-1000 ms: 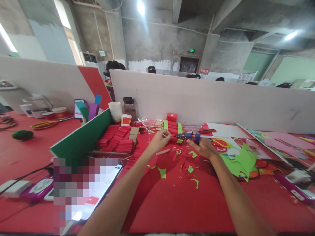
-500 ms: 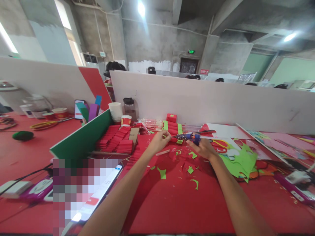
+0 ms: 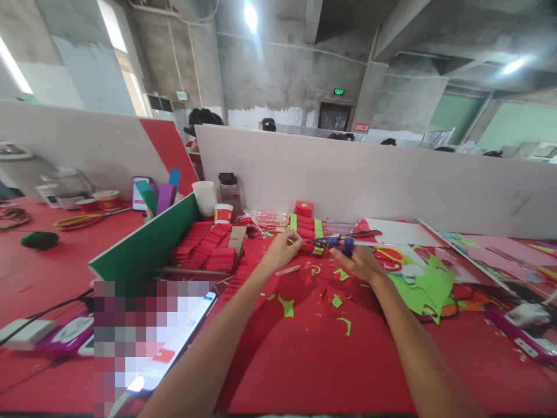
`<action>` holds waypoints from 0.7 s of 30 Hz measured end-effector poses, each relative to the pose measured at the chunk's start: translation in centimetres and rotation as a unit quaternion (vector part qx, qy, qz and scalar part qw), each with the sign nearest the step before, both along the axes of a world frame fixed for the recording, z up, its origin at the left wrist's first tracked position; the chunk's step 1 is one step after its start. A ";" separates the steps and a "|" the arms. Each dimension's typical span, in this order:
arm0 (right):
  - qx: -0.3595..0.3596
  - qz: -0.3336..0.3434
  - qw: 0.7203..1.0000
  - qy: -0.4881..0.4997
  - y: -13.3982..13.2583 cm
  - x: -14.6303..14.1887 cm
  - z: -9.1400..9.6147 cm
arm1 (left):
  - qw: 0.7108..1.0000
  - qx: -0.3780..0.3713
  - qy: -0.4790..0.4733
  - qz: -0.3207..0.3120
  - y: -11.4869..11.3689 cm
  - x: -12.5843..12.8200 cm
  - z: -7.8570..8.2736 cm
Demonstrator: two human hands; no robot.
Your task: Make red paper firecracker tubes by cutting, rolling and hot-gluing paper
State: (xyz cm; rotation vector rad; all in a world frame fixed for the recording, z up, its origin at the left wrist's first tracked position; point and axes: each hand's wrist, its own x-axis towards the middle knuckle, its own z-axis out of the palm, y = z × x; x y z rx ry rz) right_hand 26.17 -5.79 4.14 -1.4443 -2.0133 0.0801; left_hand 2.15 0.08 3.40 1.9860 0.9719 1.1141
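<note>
Centre frame, right hand [image 3: 360, 262] fingers clamped on glue gun [image 3: 338, 241] lying left-right, nozzle aimed frame-left at red roll bundle [image 3: 306, 223] touching-close, left hand [image 3: 282, 251] fingers pinched on its near edge.

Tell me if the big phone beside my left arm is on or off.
On: the phone has a lit screen showing white and red areas.

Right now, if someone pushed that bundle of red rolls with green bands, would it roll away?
Probably not: the bundle of red rolls looks bound side by side by green bands, so it should slide rather than roll. It likely feels light and squashy, seemingly rolled paper. The left hand at its near edge would steady it.
</note>
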 end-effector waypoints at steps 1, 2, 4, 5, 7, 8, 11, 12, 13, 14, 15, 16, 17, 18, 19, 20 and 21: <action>0.002 -0.001 1.000 0.001 0.0 0.0 0.0 | 1.000 0.001 0.000 0.000 0.0 0.0 0.0; 0.002 -0.001 1.000 0.001 0.0 0.0 0.0 | 1.000 0.000 0.000 0.000 0.0 0.0 0.0; -0.002 0.000 1.000 -0.002 -0.1 0.0 0.0 | 1.000 -0.003 0.001 0.002 -0.1 0.0 0.1; -0.005 0.000 1.000 -0.004 -0.1 -0.1 0.0 | 1.000 -0.004 0.001 0.004 -0.1 0.0 0.1; -0.008 -0.003 1.000 -0.006 -0.1 0.0 0.1 | 1.000 -0.005 0.000 0.005 -0.1 0.0 0.2; -0.007 -0.005 1.000 -0.005 -0.1 0.0 0.1 | 1.000 -0.005 -0.001 0.003 -0.1 0.0 0.2; -0.003 -0.011 1.000 0.003 0.0 0.2 0.2 | 1.000 -0.005 -0.005 0.000 -0.1 -0.1 0.2; -0.001 -0.011 1.000 0.004 0.0 0.2 0.2 | 1.000 -0.004 -0.006 0.000 -0.1 -0.1 0.1; 0.001 -0.012 1.000 0.005 0.0 0.3 0.2 | 1.000 -0.004 -0.006 0.001 -0.1 -0.1 0.1; 0.002 -0.014 1.000 0.005 0.0 0.3 0.2 | 1.000 -0.004 -0.006 0.001 -0.1 0.0 0.1; 0.001 -0.015 1.000 0.003 0.0 0.3 0.2 | 1.000 -0.004 -0.006 0.002 -0.1 0.0 0.2; 0.000 -0.016 1.000 0.002 0.0 0.3 0.2 | 1.000 -0.004 -0.005 0.002 -0.1 0.0 0.2; -0.002 -0.018 1.000 -0.001 0.0 0.3 0.2 | 1.000 -0.003 -0.005 0.003 -0.2 0.0 0.2; -0.004 -0.019 1.000 -0.003 0.0 0.3 0.2 | 1.000 -0.003 -0.005 0.004 -0.2 0.1 0.2; -0.005 -0.019 1.000 -0.006 0.0 0.3 0.1 | 1.000 -0.002 -0.005 0.005 -0.2 0.1 0.2; -0.006 -0.018 1.000 -0.008 0.0 0.2 0.1 | 1.000 0.000 -0.005 0.005 -0.2 0.1 0.2; -0.006 -0.016 1.000 -0.009 0.0 0.2 0.1 | 1.000 0.000 -0.004 0.005 -0.2 0.1 0.2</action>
